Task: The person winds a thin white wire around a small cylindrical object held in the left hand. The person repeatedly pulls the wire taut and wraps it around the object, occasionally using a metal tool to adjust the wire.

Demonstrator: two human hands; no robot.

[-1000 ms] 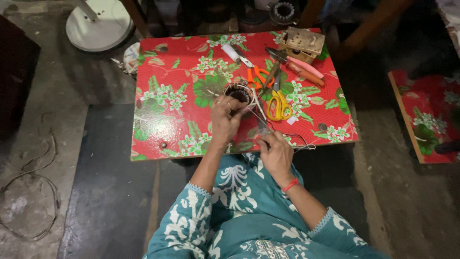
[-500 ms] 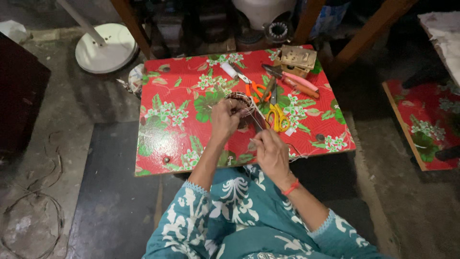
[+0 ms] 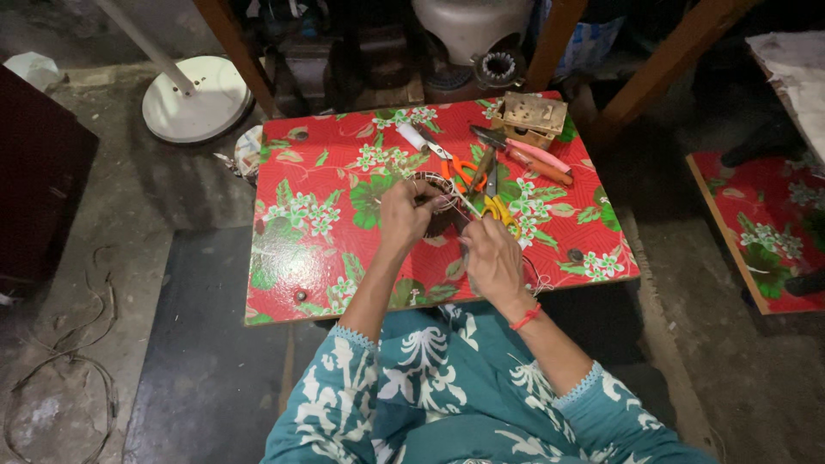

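Note:
My left hand point(image 3: 404, 215) grips a dark round wound coil point(image 3: 436, 196) over the middle of a low table covered in red floral cloth point(image 3: 326, 249). Thin pale wire runs from the coil toward my right hand point(image 3: 491, 258), which pinches that wire just right of the coil. A red band circles my right wrist. Both forearms reach out from teal sleeves with a white pattern.
Yellow-handled scissors point(image 3: 497, 204), orange-handled pliers point(image 3: 460, 167), pink-handled tools point(image 3: 537, 159) and a small wooden block point(image 3: 533, 116) lie on the table's far right. A white round stand base point(image 3: 196, 99) sits on the floor at left. A second red floral board point(image 3: 760, 223) lies at right.
The view has tilted and shifted, so the table sits lower and more central in frame. Both hands stay at the coil, with the right hand still drawing the wire.

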